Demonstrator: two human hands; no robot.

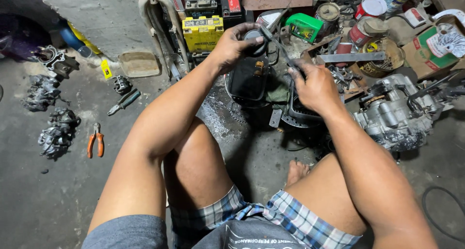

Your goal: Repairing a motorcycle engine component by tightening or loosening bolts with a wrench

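Observation:
My left hand [233, 45] grips the top of a dark, greasy engine cover part [248, 72] and holds it upright above the floor. A thin metal tool [277, 42] is in my right hand [316, 87]; it slants up and left, and its tip meets the top of the part beside my left fingers. Both hands are smeared with black grease. Under the hands lie a round toothed metal piece [295, 117] and a dark cloth [276, 91] on the oily concrete.
A grey motorcycle engine [395, 114] sits at the right. Yellow battery [202, 32], green bottle [304, 26] and cans [370, 7] stand behind. On the left floor lie orange-handled pliers [95, 140], another pair of pliers [124, 102] and engine castings [55, 133]. My bare knees fill the foreground.

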